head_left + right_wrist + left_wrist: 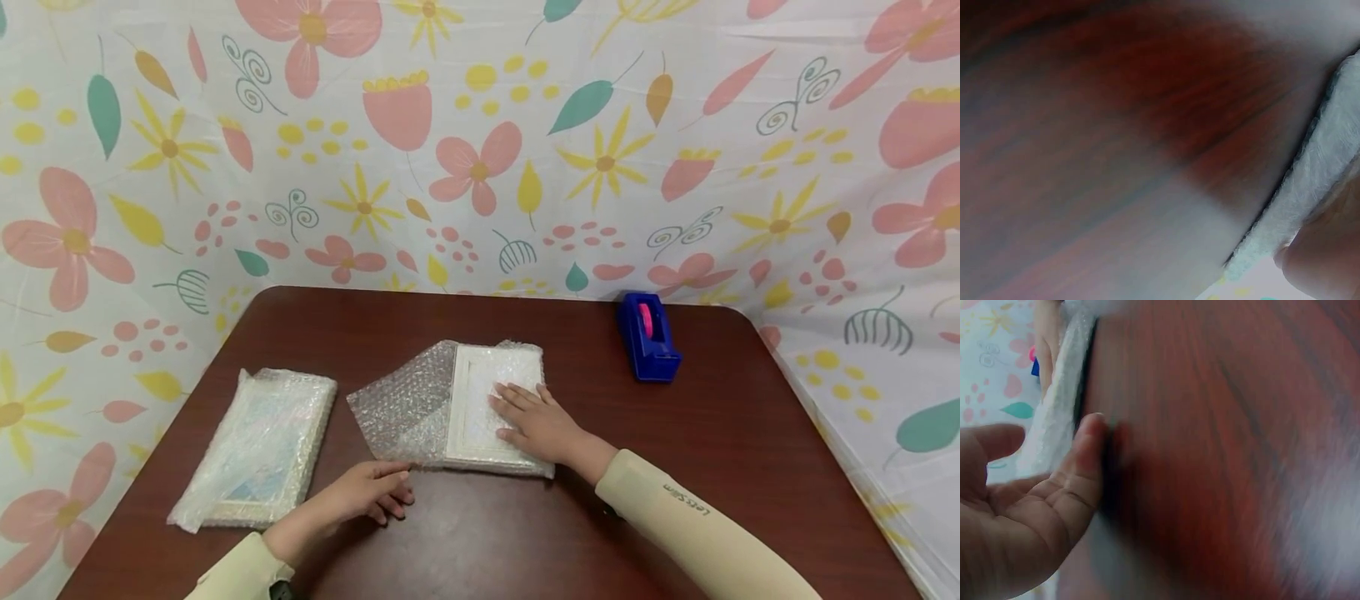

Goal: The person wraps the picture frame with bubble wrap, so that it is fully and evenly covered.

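Observation:
A white picture frame (495, 367) lies mid-table on bubble wrap, with a loose flap of bubble wrap (412, 400) spread out to its left. My right hand (536, 423) rests flat on the frame's face, fingers extended. Near the flap's front corner is my left hand (372, 490), its fingers loosely bent and nothing gripped. In the left wrist view the left hand (1041, 506) is beside the wrapped edge (1057, 412); whether it touches the wrap I cannot tell. The right wrist view shows the wrapped side (1310, 181) below part of the right hand (1329, 256).
Another picture frame wrapped in bubble wrap (262, 450) lies at the table's left. A blue tape dispenser (651, 342) with a pink roll stands at the back right. The dark wooden table (720, 433) backs onto a floral curtain (480, 100).

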Tool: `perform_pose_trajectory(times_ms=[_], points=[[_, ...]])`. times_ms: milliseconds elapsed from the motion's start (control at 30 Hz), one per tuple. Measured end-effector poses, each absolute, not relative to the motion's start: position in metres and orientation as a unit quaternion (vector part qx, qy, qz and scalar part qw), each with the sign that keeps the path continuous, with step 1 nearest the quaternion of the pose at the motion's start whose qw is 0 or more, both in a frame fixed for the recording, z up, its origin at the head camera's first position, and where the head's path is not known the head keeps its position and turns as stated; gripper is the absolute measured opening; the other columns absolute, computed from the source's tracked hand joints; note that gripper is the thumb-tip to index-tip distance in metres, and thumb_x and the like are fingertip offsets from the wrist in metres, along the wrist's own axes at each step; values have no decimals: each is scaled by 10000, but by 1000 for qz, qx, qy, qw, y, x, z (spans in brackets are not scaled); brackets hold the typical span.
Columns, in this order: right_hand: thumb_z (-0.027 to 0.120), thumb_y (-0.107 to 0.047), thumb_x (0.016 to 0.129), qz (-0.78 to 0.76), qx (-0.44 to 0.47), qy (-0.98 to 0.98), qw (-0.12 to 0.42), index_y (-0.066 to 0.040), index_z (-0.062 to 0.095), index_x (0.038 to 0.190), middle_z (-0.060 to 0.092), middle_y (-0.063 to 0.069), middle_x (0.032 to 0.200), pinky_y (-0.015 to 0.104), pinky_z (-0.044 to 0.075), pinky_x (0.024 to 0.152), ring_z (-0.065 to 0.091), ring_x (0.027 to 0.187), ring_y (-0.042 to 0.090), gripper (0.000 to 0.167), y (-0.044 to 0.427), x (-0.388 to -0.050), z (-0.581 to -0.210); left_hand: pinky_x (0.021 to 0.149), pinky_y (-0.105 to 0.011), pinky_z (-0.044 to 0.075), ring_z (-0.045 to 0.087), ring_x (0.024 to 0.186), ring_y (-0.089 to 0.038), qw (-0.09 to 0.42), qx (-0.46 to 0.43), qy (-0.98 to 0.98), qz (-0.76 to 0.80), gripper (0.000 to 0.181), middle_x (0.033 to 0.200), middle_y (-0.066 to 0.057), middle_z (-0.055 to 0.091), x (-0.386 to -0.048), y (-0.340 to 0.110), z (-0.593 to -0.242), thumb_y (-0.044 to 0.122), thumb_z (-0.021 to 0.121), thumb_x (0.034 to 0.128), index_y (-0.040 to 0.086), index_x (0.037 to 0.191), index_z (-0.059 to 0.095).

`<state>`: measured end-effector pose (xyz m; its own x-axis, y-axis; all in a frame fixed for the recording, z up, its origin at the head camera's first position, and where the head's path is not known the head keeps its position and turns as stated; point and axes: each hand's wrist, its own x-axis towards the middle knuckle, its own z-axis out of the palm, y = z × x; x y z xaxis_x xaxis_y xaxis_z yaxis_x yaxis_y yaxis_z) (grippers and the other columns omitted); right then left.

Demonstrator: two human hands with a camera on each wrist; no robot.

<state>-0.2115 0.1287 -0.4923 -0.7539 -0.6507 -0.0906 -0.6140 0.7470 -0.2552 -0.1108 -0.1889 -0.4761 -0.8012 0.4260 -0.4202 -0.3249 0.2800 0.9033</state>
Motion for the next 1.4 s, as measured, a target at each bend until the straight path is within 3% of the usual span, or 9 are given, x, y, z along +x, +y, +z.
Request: perform_pose_trajectory(times_ms=[167, 300, 400, 467, 567, 667, 800, 967, 1400], points=[[510, -377, 1060, -112, -335, 931, 93, -118, 386, 1589, 322, 110, 1689, 681, 189, 1248, 309, 1564, 358, 603, 130, -210, -494, 840, -287, 594, 701, 974, -115, 313, -37, 646, 695, 565, 1184, -126, 702, -116, -177, -487, 230, 532, 1062, -148, 1446, 362], [513, -372, 1060, -119, -331, 931, 97, -115, 381, 1591, 315, 112, 1691, 681, 179, 1251, 301, 1566, 363, 604, 130, -209, -495, 932, -239, 568, 677, 958, -53, 263, -93, 578, 767, 109, 996, 43, 698, -121, -162, -490, 104, 566, 1025, 36, 1074, 635], [512, -372, 1061, -118, -329, 932, 99, -122, 380, 1592, 315, 105, 1693, 675, 177, 1255, 301, 1568, 357, 602, 130, -208, -496, 900, -188, 555, 664, 866, -15, 209, -134, 563, 788, 152, 868, 92, 680, -124, -149, -491, 22, 586, 983, 118, 903, 672], [510, -373, 1063, -117, -330, 932, 96, -120, 386, 1589, 324, 106, 1689, 678, 188, 1249, 311, 1562, 360, 597, 129, -208, -496, 891, -181, 539, 639, 850, -3, 178, -148, 580, 781, 103, 917, 71, 668, -125, -140, -492, -1, 595, 959, 46, 1026, 657], [506, -375, 1064, -116, -331, 931, 95, -119, 392, 1587, 332, 107, 1685, 680, 197, 1244, 321, 1558, 361, 593, 129, -207, -496, 896, -226, 546, 621, 873, -25, 149, -155, 616, 758, 518, 1181, -135, 655, -128, -132, -494, 10, 589, 951, -80, 1438, 438], [503, -375, 1066, -119, -331, 931, 93, -108, 398, 1582, 341, 116, 1680, 686, 205, 1238, 328, 1553, 366, 591, 130, -206, -495, 899, -283, 551, 617, 992, -101, 138, -138, 654, 731, 704, 1469, -341, 455, -132, -129, -494, 70, 502, 1011, -77, 1602, 150], [500, -373, 1067, -120, -333, 931, 89, -102, 400, 1580, 346, 121, 1677, 690, 210, 1233, 334, 1549, 368, 589, 131, -205, -493, 1116, -483, 473, 466, 1405, -374, 150, -96, 674, 717, 631, 1644, -371, 163, -133, -127, -486, 201, 312, 1109, -58, 1620, 47], [510, -360, 1061, -113, -337, 931, 80, -98, 412, 1574, 359, 122, 1670, 688, 225, 1230, 345, 1545, 361, 585, 128, -207, -490, 1280, -628, 3, -73, 1560, -509, 163, -68, 669, 722, 670, 1664, -353, -69, -130, -118, -472, 257, 253, 1125, -143, 1579, -35], [504, -380, 1063, -107, -326, 935, 93, -119, 401, 1582, 333, 100, 1685, 668, 194, 1253, 317, 1563, 339, 590, 126, -207, -485, 1294, -604, 68, 92, 1588, -440, 156, 44, 749, 642, 542, 1693, -234, 174, -143, -95, -468, 185, 323, 1113, -27, 1605, 238]])
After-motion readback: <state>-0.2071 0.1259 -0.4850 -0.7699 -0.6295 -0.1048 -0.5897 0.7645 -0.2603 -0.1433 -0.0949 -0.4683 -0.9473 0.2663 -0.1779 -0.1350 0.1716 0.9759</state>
